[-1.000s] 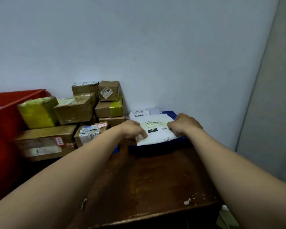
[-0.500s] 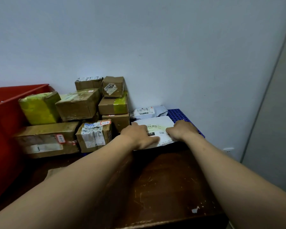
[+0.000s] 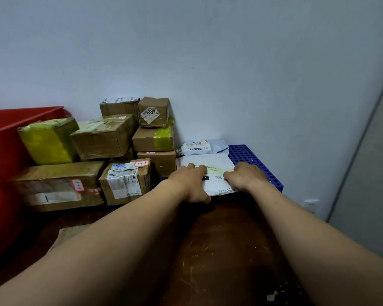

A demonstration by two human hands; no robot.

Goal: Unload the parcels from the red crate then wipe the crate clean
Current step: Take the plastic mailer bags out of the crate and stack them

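Two grips, left hand (image 3: 192, 182) and right hand (image 3: 245, 176), clasp a flat white envelope (image 3: 208, 162) on perforated plastic (image 3: 252, 160).

Light: dim, even; I see the pale blue-grey painted wall (image 3: 208, 62) brightest.
Shadows: the dark brown scratched wooden counter (image 3: 226, 250) nearly black at its far edge.
Edges: wide-angle stretch, slightly soft.

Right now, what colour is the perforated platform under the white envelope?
Blue platform, clearest in the head view.
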